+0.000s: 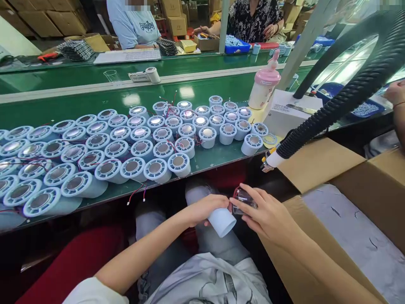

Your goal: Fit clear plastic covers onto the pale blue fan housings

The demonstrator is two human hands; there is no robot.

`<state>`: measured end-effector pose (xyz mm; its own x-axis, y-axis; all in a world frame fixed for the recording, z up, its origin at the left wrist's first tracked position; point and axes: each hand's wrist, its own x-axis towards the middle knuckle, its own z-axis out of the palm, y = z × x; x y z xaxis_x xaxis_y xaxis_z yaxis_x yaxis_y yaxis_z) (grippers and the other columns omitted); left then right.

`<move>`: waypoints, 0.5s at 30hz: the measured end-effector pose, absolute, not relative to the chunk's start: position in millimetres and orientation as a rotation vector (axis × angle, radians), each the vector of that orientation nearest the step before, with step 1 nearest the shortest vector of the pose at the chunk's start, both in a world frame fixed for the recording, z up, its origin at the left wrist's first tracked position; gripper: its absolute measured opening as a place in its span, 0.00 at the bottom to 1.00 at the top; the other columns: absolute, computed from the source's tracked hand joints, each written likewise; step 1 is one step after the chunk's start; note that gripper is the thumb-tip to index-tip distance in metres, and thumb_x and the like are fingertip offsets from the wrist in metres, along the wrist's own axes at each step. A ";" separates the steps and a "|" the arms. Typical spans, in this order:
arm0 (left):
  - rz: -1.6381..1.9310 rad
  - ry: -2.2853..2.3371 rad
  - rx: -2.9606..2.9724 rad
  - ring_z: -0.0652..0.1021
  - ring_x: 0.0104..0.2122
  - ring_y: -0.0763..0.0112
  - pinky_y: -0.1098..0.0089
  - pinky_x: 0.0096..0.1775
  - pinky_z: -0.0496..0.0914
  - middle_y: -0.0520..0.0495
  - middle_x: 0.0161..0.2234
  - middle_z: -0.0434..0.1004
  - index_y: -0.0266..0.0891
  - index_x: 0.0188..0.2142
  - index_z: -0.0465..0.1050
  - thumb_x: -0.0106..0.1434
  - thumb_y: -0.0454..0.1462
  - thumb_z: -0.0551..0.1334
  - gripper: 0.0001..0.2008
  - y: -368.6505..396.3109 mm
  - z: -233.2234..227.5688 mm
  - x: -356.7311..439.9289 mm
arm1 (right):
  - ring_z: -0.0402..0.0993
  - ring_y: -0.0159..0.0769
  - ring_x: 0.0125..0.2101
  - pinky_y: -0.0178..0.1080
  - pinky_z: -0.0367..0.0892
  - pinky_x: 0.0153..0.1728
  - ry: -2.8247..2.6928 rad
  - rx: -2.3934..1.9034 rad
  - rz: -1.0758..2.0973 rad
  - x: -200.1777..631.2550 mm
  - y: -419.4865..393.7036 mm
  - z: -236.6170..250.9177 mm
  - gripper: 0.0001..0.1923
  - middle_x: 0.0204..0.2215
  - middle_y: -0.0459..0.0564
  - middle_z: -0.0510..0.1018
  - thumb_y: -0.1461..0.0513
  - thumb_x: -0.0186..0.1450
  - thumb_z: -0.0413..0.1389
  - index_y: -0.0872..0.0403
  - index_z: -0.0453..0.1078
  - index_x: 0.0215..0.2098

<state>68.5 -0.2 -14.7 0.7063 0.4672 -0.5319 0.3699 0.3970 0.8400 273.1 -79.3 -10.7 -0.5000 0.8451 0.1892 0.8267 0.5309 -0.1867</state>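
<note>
Above my lap, my left hand [211, 208] is closed around a light blue plastic cylinder [223, 222], its open end tilted down toward me. Close beside it, my right hand [268, 211] grips a clear, cup-like cylinder [245, 197] between thumb and fingers. A thin red wire shows at the top of the clear piece, near my left fingertips. Whether the two pieces touch is hidden by my fingers. Many similar light blue cylinders [156, 168] with round metallic discs and thin red and black wires stand in rows on the green bench [202, 162] ahead.
A pink-topped pump bottle [265, 86] and a white box [289, 118] stand at the bench's right. A black corrugated hose [329, 109] hangs down near my right hand. An open cardboard box [319, 162] is at my right. Two people work across the bench; another person's arm [399, 105] shows far right.
</note>
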 end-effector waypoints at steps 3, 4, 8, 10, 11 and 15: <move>0.119 0.861 1.424 0.68 0.28 0.71 0.71 0.31 0.64 0.50 0.28 0.68 0.37 0.30 0.74 0.56 0.39 0.60 0.08 -5.6 -1.9 65.6 | 0.69 0.55 0.48 0.54 0.73 0.39 -2.487 -1.541 0.208 266.7 -69.5 -12.6 0.21 0.59 0.63 0.63 0.68 0.62 0.55 0.50 0.69 0.53; 0.151 0.884 1.497 0.68 0.33 0.68 0.69 0.37 0.65 0.50 0.32 0.69 0.38 0.31 0.75 0.56 0.39 0.61 0.07 -7.9 2.4 64.0 | 0.69 0.53 0.48 0.51 0.73 0.39 -2.475 -1.552 0.347 265.8 -67.6 -12.6 0.18 0.58 0.61 0.64 0.69 0.61 0.55 0.50 0.72 0.48; 0.280 0.993 1.824 0.69 0.39 0.64 0.63 0.45 0.64 0.48 0.39 0.67 0.41 0.42 0.75 0.59 0.41 0.61 0.12 -14.0 10.5 55.5 | 0.71 0.44 0.48 0.42 0.74 0.39 -2.211 -1.459 0.999 263.0 -66.1 -8.3 0.04 0.53 0.52 0.67 0.66 0.59 0.60 0.51 0.72 0.32; 0.363 0.967 1.894 0.71 0.40 0.63 0.63 0.45 0.66 0.47 0.40 0.68 0.43 0.47 0.73 0.55 0.45 0.67 0.20 -13.4 6.1 51.0 | 0.70 0.43 0.48 0.41 0.72 0.42 -1.997 -1.400 1.134 260.9 -66.9 -6.4 0.04 0.50 0.52 0.68 0.62 0.62 0.58 0.52 0.71 0.29; 0.408 0.930 1.886 0.72 0.42 0.62 0.63 0.46 0.67 0.47 0.41 0.68 0.45 0.49 0.72 0.51 0.46 0.70 0.25 -12.4 2.2 49.2 | 0.69 0.42 0.48 0.40 0.72 0.41 -1.879 -1.380 1.172 259.7 -67.2 -6.2 0.07 0.48 0.52 0.68 0.60 0.64 0.56 0.52 0.71 0.28; 0.498 0.798 1.872 0.70 0.52 0.55 0.56 0.55 0.64 0.42 0.52 0.65 0.47 0.50 0.73 0.43 0.47 0.75 0.33 -8.0 -13.6 46.1 | 0.70 0.41 0.43 0.35 0.72 0.31 -1.431 -1.368 1.314 257.5 -67.6 -9.2 0.14 0.43 0.53 0.69 0.56 0.65 0.55 0.54 0.70 0.24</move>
